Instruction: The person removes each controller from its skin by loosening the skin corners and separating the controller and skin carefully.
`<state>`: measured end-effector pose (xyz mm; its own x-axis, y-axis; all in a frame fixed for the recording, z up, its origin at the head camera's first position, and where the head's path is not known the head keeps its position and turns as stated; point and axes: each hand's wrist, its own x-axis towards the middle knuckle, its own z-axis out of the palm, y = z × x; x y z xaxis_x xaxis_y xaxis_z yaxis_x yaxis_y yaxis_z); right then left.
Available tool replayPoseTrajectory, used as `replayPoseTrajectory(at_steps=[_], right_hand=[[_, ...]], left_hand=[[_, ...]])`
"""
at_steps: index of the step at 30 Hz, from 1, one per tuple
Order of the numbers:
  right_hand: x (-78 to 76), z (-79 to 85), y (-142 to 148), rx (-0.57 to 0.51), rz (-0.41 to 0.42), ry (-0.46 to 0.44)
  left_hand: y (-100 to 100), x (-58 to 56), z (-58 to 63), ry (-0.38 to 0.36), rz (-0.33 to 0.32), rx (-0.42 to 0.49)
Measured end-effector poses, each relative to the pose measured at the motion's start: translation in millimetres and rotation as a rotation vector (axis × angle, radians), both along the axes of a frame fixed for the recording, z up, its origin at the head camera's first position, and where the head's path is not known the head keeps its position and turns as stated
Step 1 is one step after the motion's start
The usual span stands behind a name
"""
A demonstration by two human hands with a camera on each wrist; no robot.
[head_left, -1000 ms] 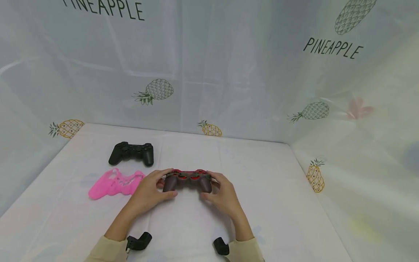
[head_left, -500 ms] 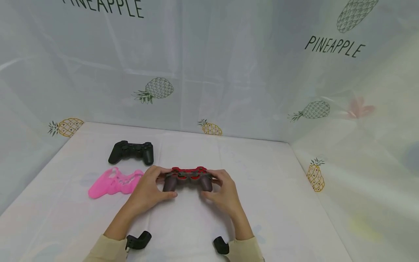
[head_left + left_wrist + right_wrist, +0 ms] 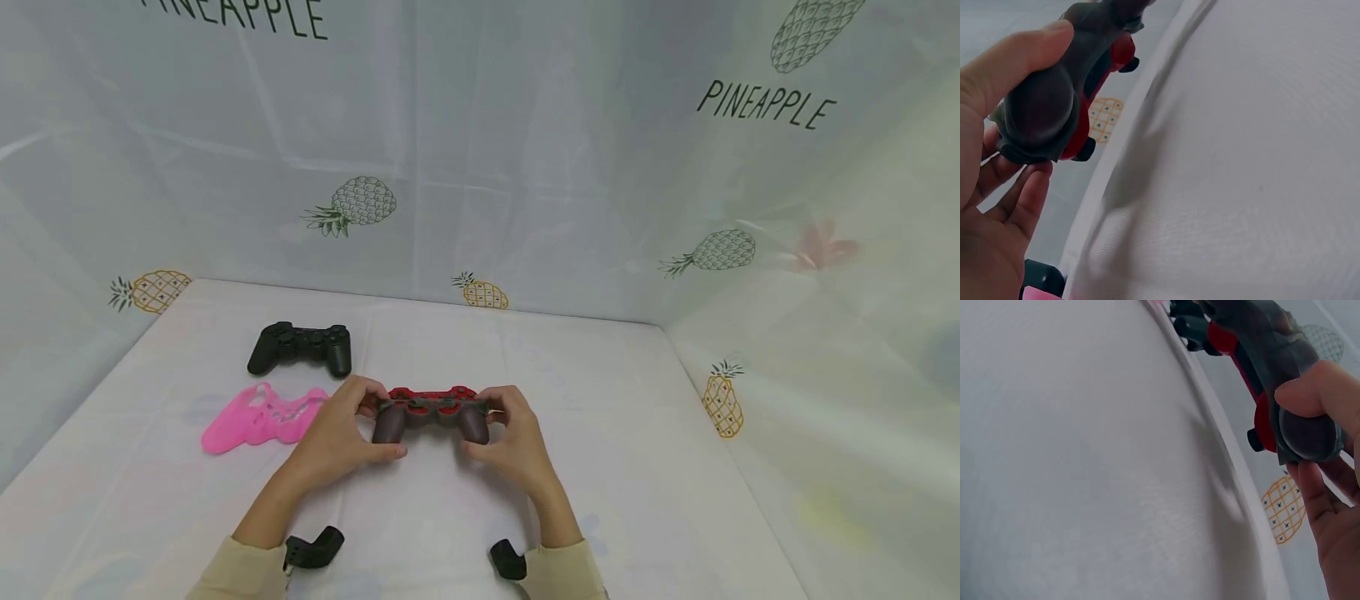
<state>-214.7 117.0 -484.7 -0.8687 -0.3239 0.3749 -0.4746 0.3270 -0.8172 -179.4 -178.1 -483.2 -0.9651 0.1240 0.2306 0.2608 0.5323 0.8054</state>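
A red game controller [image 3: 431, 396] partly wrapped in a dark grey, soft-looking cover [image 3: 472, 422] is held off the table, its two grips toward me. My left hand [image 3: 333, 433] grips its left end, thumb at the tip of the left grip and fingers at the far side. On the other end my right hand [image 3: 513, 437] has a matching hold. In the left wrist view the cover [image 3: 1041, 112] wraps the grip while red body shows beside it. The right wrist view shows the cover [image 3: 1307, 431] under my right thumb and the red side with a black stick.
A black game controller [image 3: 300, 348] lies at the back left of the white table [image 3: 615, 433]. In front of it is a pink controller cover [image 3: 258, 421], partly behind my left hand. Black camera mounts [image 3: 315, 548] sit at both wrists. A pineapple-print curtain [image 3: 525, 150] hangs behind.
Both hands keep hold of the covered controller in nearly the same place. Its tilt shifts slightly, and the left fingers creep a little farther up its left end.
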Motion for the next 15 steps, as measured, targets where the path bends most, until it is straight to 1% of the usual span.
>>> replayPoseTrajectory(at_steps=[5,9,15], right_hand=[[1.0,1.1,-0.8,0.059,-0.027,-0.029],[2.6,2.9,-1.1,0.098,-0.025,-0.063],[3.5,2.3,-1.3,0.155,-0.023,-0.103]], left_hand=[[1.8,1.9,1.6,-0.031,-0.032,0.010],[2.5,2.5,1.6,-0.054,-0.044,0.020],[3.0,1.4,-1.5,-0.096,-0.088,0.030]])
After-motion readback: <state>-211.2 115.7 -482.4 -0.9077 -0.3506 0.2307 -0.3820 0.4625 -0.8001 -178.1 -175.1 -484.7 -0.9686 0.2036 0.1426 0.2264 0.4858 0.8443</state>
